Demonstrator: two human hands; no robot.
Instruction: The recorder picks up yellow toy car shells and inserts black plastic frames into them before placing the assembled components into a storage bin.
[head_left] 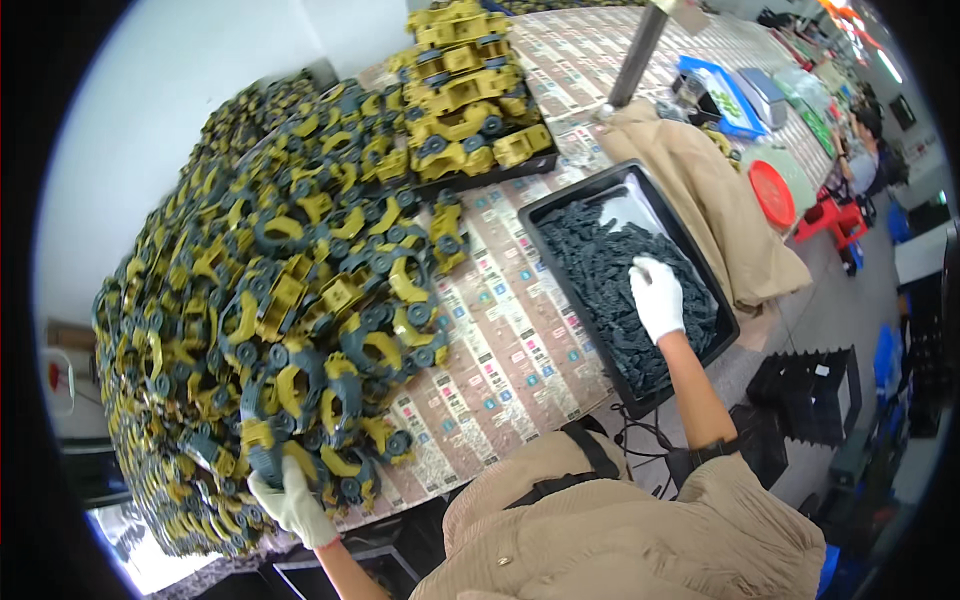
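My left hand (297, 505), in a white glove, is closed around the lower end of a yellow and grey toy vehicle (262, 440) at the near edge of a big heap. Similar toy vehicle parts (285, 310), yellow with grey wheels, make up the heap. To the right, my gloved right hand (657, 298) reaches into a black tray (540, 215). Its fingers curl down onto small dark grey plastic pieces (610, 270). Whatever lies between those fingertips is too small to make out.
A black crate (540, 165) stacked with yellow vehicle bodies (465, 90) stands beyond the heap. Brown cloth (700, 190) lies right of the tray, near a red round lid (771, 194) and a metal post (640, 55). Black bins (805, 390) sit low at right; a person (862, 160) is farther off.
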